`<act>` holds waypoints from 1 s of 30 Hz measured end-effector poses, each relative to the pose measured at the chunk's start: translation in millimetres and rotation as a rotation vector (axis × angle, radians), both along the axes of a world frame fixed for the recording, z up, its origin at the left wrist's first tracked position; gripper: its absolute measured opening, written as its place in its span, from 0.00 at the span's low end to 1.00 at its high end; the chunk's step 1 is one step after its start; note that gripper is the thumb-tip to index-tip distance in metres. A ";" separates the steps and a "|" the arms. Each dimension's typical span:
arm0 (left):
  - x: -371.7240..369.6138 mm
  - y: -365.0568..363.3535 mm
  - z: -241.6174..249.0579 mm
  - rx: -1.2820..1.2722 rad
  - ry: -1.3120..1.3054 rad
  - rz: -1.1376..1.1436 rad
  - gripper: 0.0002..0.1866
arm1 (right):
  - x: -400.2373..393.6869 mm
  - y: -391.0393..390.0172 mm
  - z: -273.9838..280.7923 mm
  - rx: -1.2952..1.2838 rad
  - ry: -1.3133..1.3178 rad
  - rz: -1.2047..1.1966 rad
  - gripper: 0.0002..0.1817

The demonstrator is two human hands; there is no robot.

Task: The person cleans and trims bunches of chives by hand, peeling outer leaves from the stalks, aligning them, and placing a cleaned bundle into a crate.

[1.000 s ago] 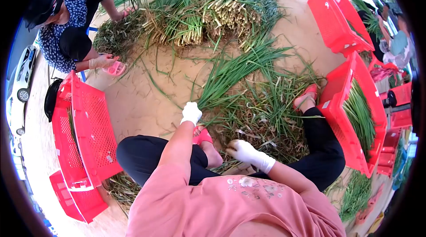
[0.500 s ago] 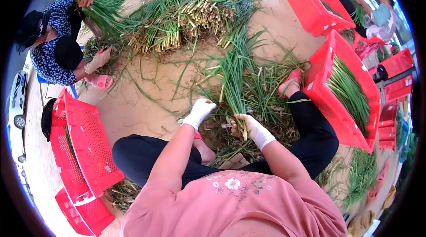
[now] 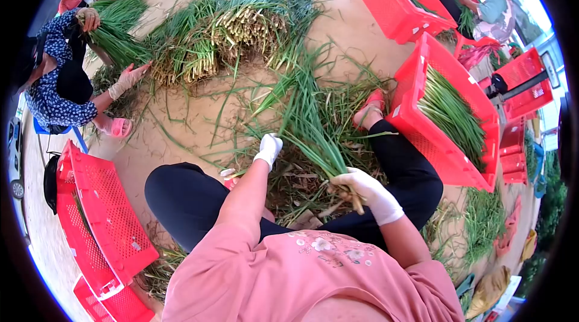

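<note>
My right hand (image 3: 369, 192), in a white glove, is wrapped round the pale lower stems of a small bunch of garlic chives (image 3: 322, 156). The leaves point away from me, up and to the left, and the stem ends poke out below my fingers. My left hand (image 3: 269, 151), also gloved, is closed near the leaves, left of the bunch; whether anything is in its fingers is hidden. Beneath both hands, between my legs, lies a pile of loose leaves and dry trimmings (image 3: 301, 183).
Beyond my feet lies a large heap of chives (image 3: 253, 23). A red crate (image 3: 407, 114) holding chives (image 3: 452, 117) stands right; another red crate (image 3: 108, 213) stands left. A person in a patterned top (image 3: 57, 96) sits at left holding chives. Others sit farther back.
My right hand has drawn the bunch toward me and to the right, tilting its leaves leftward. My left hand stays closed near its former place. The whole view has turned slightly right.
</note>
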State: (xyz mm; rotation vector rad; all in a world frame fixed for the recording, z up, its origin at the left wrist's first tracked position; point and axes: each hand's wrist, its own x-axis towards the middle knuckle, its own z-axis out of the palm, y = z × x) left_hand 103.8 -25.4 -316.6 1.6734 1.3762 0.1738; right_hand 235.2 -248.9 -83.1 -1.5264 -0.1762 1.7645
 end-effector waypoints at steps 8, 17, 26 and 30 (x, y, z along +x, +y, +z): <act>5.8 5.7 -14.8 -0.657 -0.081 0.251 0.11 | 20.4 -45.4 65.2 0.048 -0.051 -0.122 0.13; 21.9 -14.7 68.4 -1.045 -0.557 0.238 0.07 | 1.5 -57.0 30.2 0.051 0.205 -0.247 0.12; 5.1 -19.8 43.9 -0.853 -0.461 0.327 0.10 | -24.2 -89.7 65.2 0.197 0.530 -0.445 0.30; 2.8 -15.4 33.0 -0.903 -0.420 0.353 0.06 | -27.7 -103.3 110.7 0.186 0.399 -0.343 0.31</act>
